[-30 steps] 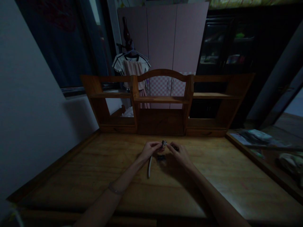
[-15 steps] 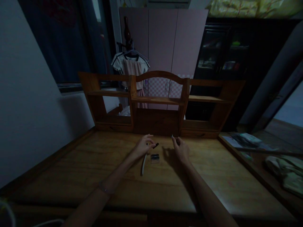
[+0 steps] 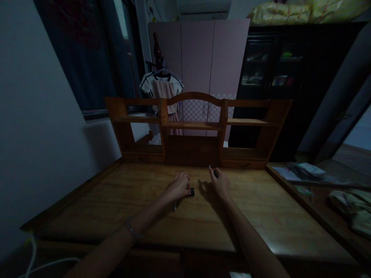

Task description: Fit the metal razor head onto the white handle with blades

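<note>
Hands sit apart on the wooden desk point(image 3: 116, 200): left hand point(image 3: 179, 186) palm-down over a white cable point(image 3: 174, 205), fingers curled onto a small black piece point(image 3: 191, 192), grip unclear; right hand point(image 3: 220, 183) pinching a small metal-tipped part point(image 3: 213, 172) near the shelf unit point(image 3: 191, 148).

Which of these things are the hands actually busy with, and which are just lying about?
In hand: left hand on small black part, over white cable; right hand pinching small dark piece.
Lying about: papers, hanging clothes, wooden shelf.
</note>
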Available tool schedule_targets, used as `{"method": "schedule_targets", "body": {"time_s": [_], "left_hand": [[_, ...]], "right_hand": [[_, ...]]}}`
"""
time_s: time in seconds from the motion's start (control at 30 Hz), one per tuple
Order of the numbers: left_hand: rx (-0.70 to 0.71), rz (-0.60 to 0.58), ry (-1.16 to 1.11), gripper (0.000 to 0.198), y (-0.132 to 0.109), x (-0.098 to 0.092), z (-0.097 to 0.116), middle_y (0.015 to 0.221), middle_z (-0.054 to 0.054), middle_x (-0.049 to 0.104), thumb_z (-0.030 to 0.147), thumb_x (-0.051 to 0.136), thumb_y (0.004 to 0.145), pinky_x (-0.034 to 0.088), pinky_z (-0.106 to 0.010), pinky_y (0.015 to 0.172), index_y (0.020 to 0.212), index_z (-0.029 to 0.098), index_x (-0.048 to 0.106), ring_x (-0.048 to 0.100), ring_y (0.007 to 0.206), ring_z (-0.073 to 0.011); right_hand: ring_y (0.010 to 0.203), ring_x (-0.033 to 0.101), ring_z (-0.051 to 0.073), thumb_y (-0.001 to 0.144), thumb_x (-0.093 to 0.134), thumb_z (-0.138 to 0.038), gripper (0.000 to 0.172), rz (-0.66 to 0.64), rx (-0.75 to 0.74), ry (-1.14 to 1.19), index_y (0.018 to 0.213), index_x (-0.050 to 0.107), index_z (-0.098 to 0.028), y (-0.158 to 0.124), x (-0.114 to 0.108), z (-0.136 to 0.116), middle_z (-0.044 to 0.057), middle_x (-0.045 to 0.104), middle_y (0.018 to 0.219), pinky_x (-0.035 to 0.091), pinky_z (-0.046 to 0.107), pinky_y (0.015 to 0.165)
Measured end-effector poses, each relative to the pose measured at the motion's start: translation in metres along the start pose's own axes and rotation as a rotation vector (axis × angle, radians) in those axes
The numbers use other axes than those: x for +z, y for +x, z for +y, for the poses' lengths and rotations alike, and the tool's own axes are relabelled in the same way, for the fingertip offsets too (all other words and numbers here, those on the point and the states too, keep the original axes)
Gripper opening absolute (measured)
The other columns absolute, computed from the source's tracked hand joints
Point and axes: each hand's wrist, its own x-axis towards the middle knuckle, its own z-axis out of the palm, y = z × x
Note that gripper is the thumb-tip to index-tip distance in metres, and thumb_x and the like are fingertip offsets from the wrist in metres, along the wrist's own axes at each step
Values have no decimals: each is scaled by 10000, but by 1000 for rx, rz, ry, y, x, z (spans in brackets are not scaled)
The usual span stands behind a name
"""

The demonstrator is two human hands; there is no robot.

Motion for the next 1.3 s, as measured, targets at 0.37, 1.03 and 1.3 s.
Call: {"method": "schedule_targets", "body": {"time_s": [0.37,1.03,1.3], "left_hand": [[-249,-62,16,417,25,14,-22,828,-55,541,320,866,349,363,-344,797,667,186,631,468,953,-298],[-394,-54,14,291,-51,-23,-13,715,-22,570,477,622,686,305,-267,584,656,193,567,524,717,-196],[-414,21,-92,164,-36,-7,-17,696,-38,601,333,591,705,323,-255,578,633,185,581,542,694,-188]], "right_hand": [[649,565,155,892,331,-575,489,-13,-63,34,875,640,-197,-5,-2,-7,46,659,732,290,237,579],[740,549,185,802,401,-199,282,-62,-79,104,1072,478,-168,-2,15,7,60,601,826,352,254,632],[748,550,199,815,377,-230,229,-69,-98,163,1008,482,-166,0,12,6,69,595,819,373,271,645]]}}
